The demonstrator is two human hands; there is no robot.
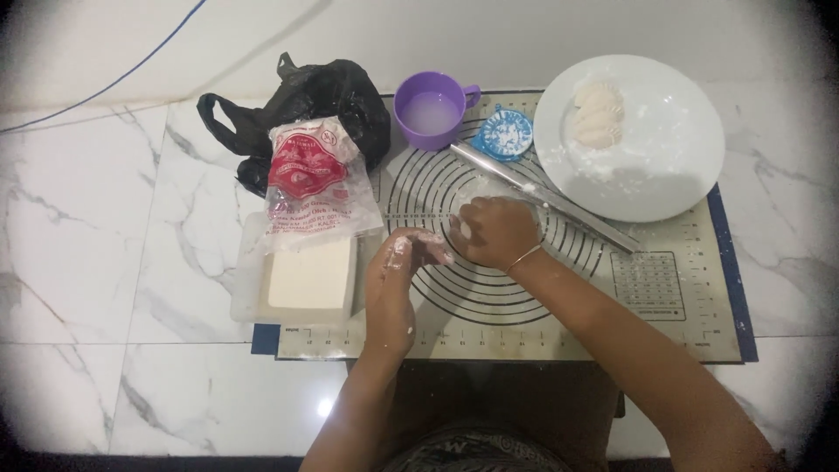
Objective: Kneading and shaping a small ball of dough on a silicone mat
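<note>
My left hand and my right hand meet over the middle of a beige baking mat printed with dark rings. Both are dusted with flour. The fingers of my left hand reach towards my right hand, which is curled over something small and pale; what it is stays mostly hidden. A metal rolling pin lies diagonally just beyond my right hand. A thin bracelet circles my right wrist.
A white plate with shaped dumplings stands at the back right. A purple cup of cloudy water and a blue dumpling mould sit behind the mat. Left are a flour bag, a black plastic bag and a clear tub.
</note>
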